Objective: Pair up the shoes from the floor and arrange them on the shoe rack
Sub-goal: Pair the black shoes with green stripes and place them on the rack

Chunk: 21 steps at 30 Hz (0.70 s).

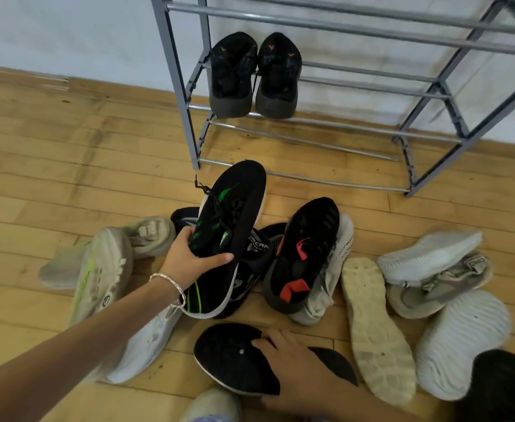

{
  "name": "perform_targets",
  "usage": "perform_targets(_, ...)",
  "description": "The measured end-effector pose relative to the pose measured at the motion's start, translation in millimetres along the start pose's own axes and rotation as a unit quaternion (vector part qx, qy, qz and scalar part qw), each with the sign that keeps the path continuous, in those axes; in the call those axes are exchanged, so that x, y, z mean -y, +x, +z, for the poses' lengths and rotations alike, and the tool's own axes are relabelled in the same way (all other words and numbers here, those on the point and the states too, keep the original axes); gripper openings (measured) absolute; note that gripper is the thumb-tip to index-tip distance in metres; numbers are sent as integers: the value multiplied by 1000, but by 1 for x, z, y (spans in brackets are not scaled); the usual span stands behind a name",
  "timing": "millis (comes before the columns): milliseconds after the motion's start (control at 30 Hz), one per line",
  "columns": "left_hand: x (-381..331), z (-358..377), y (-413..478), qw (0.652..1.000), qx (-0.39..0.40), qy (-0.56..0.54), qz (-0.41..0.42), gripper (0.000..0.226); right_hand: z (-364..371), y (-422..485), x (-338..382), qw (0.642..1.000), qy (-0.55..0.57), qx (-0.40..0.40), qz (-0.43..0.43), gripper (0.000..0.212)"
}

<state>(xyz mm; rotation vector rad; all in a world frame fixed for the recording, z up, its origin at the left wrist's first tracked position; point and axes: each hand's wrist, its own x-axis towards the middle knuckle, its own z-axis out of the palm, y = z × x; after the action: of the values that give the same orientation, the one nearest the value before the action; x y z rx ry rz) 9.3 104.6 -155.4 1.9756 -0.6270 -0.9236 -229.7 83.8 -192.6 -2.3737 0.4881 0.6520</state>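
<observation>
My left hand (189,260) grips a black shoe with green marks (229,226) around its middle and holds it above the pile, toe toward the rack. My right hand (296,363) grips another black shoe (229,357) lying on the floor near me, fingers curled over its opening. The grey metal shoe rack (372,86) stands against the wall, with a pair of black shoes (253,74) side by side at the left of a middle shelf. A black shoe with red marks (305,254) lies in the middle of the pile.
Several white and beige shoes lie scattered on the wooden floor: a white one with a green stripe (98,275) at left, an upturned cream sole (375,327) and grey-white shoes (432,257) at right. A dark object (499,388) sits at the bottom right.
</observation>
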Motion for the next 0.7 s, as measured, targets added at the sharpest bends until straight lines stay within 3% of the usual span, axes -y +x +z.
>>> perform_targets(333,-2,2,-1,1000,-7,-1,-1,64,8,-6,1,998,-14,-61,-10,83)
perform_targets(600,1,6,0,1000,-5,6,-4,70,33,-10,-3,987,-138,-86,-12,93)
perform_targets(700,1,6,1,1000,-9,11,-6,67,33,-9,-6,989,-116,-92,-14,86)
